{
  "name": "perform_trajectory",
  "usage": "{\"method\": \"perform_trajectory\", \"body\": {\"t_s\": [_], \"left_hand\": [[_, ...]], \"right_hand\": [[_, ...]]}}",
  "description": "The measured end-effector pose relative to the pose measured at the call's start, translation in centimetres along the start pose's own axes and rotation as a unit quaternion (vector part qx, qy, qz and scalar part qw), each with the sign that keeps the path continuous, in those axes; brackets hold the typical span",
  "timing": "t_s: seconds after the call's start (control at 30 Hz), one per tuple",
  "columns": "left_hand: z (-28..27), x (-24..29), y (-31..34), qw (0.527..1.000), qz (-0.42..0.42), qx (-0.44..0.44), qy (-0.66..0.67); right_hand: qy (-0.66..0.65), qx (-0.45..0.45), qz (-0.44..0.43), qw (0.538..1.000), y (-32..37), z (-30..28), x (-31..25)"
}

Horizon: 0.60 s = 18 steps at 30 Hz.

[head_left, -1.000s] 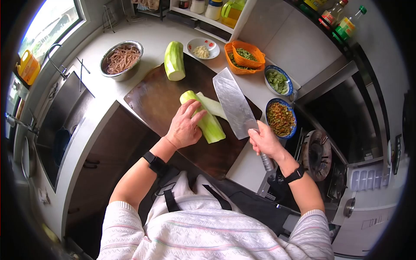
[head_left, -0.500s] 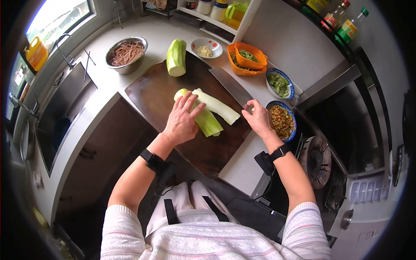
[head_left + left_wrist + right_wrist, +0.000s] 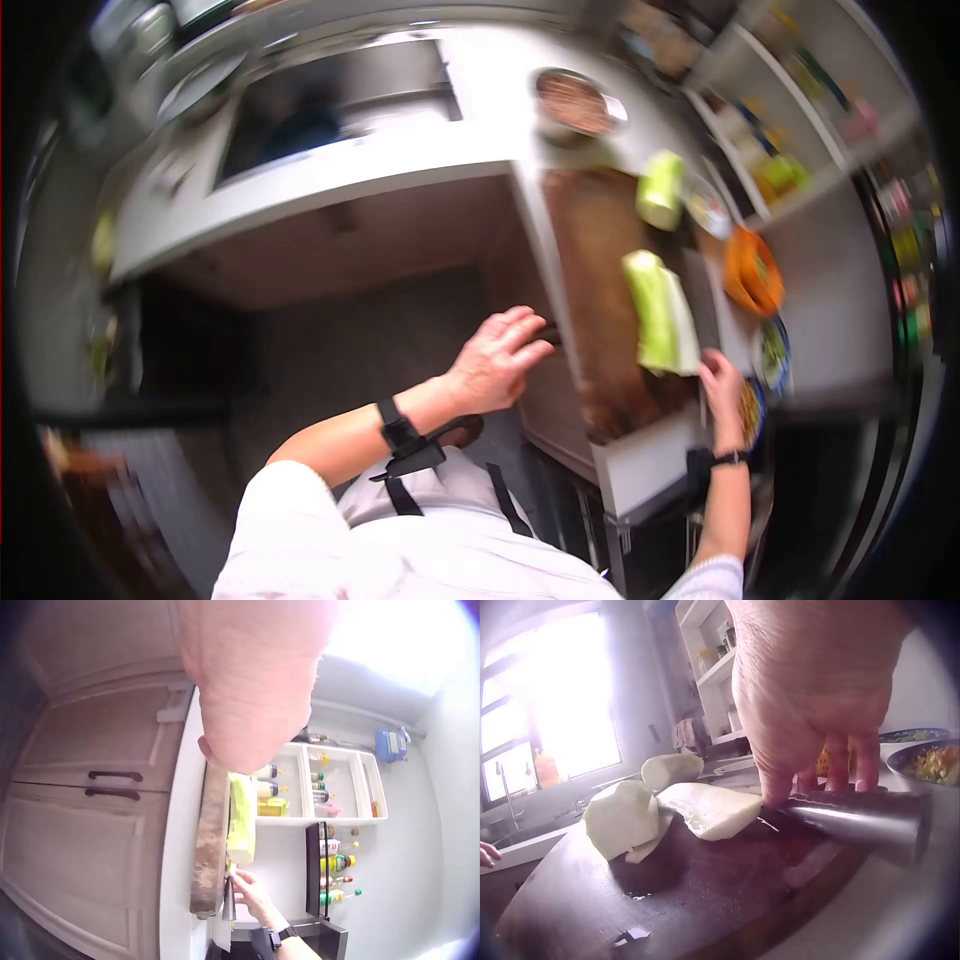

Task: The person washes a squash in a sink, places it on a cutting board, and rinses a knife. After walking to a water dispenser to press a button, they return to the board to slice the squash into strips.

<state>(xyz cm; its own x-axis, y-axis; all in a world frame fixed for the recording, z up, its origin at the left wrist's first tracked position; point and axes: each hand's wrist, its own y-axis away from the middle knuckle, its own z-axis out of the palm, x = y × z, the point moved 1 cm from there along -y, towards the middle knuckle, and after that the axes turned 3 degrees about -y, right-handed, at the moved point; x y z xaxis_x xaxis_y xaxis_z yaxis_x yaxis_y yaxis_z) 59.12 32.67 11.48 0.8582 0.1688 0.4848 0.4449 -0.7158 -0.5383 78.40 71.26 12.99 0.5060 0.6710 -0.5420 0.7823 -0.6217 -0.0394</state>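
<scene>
Left hand (image 3: 498, 365) empty, loosely spread, 8 o'clock of brown wooden board (image 3: 592, 290) | right hand (image 3: 724, 390) at silver cylindrical metal handle (image 3: 866, 823), 4 o'clock, grip unclear | best steadied before release

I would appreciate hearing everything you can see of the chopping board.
The chopping board is a thick, dark brown, wooden-looking slab with a worn, patchy edge and shiny, wet-looking spots. It lies flat on the white counter, with light green and pale vegetable pieces resting on it. Under the right hand, a knife handle appears to jut past its edge.
</scene>
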Motion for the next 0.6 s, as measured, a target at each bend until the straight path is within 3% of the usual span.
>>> {"method": "perform_trajectory", "body": {"t_s": [0.07,0.13,0.17,0.2,0.27,0.33,0.37,0.4,0.43,0.6], "left_hand": [[-2.1,-1.0,4.1,0.999,-0.042,0.015,-0.023],[-4.7,-2.0,9.4,0.993,-0.093,0.042,-0.055],[-6.2,-2.4,12.0,0.989,-0.122,0.039,-0.071],[-7.7,-2.5,14.6,0.985,-0.148,0.034,-0.083],[-11.3,-2.4,20.5,0.972,-0.202,0.052,-0.11],[-15.4,-2.0,26.6,0.956,-0.247,0.075,-0.137],[-17.6,-1.6,29.6,0.951,-0.256,0.088,-0.151],[-19.8,-1.4,32.8,0.942,-0.272,0.101,-0.169],[-22.1,-1.2,36.3,0.932,-0.289,0.117,-0.186],[-33.4,3.8,52.9,0.83,-0.433,0.198,-0.292]], "right_hand": [[0.027,-0.017,-0.028,0.999,-0.1,-0.5,0.8],[0.089,0.034,-0.012,0.995,0.3,-1.0,1.2],[0.057,0.049,-0.018,0.997,-0.9,-1.3,5.3],[0.064,0.067,-0.05,0.994,-0.2,-1.1,3.9],[0.064,0.08,-0.099,0.99,2.1,0.1,-3.0],[-0.057,0.024,-0.051,0.997,7.0,3.9,-12.2],[-0.126,0.008,-0.118,0.985,9.1,7.1,-15.1],[-0.119,-0.029,-0.188,0.974,10.7,10.4,-17.6],[-0.173,-0.124,-0.123,0.969,15.2,13.1,-25.2],[-0.137,-0.334,-0.19,0.913,28.2,30.1,-41.7]]}}
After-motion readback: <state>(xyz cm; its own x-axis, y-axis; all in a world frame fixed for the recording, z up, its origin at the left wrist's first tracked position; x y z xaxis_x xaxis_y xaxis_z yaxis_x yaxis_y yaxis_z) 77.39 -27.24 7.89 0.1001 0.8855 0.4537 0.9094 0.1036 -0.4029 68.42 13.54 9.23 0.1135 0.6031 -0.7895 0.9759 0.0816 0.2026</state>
